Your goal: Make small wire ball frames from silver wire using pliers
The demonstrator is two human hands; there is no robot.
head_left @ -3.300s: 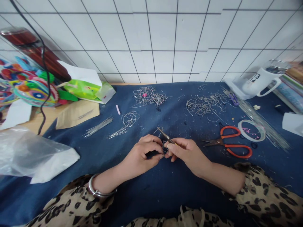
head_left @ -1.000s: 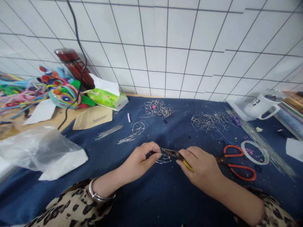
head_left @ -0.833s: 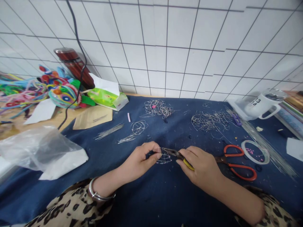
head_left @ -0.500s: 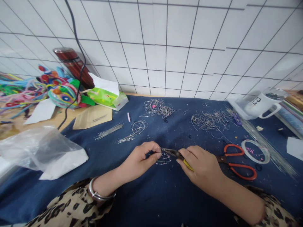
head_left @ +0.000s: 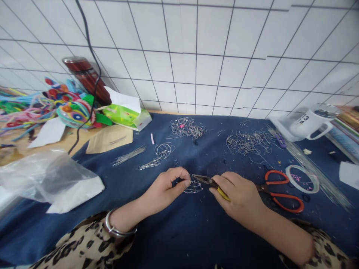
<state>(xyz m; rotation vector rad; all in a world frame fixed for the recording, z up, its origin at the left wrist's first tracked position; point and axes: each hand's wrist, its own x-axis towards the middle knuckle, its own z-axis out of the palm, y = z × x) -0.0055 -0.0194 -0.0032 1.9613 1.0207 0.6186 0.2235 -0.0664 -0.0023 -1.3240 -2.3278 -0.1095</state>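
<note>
Between thumb and forefinger, my left hand (head_left: 169,187) pinches a small wire frame (head_left: 195,186) dotted with pink beads. My right hand (head_left: 238,194) is wrapped round pliers (head_left: 223,193) with yellow grips. The jaws of the pliers point left, at the top of the wire frame close to my left fingertips; whether they clamp the wire is too small to tell. Just beyond my left hand lie a round wire shape (head_left: 165,151) and a bundle of short wires (head_left: 150,164). Red-handled scissors (head_left: 276,196) rest to the right of my right hand, their blades partly hidden behind it.
Tangled wires (head_left: 246,142) and a beaded wire heap (head_left: 186,127) lie farther back on the blue cloth (head_left: 179,231). At right are a ring-shaped dish (head_left: 318,183) with pink beads, long wires (head_left: 322,179) and a white mug (head_left: 314,121). A plastic bag (head_left: 53,175) sits at left.
The pliers' tip has shifted slightly to the right, away from my left fingertips. My left hand keeps its pinch on the wire frame almost in place.
</note>
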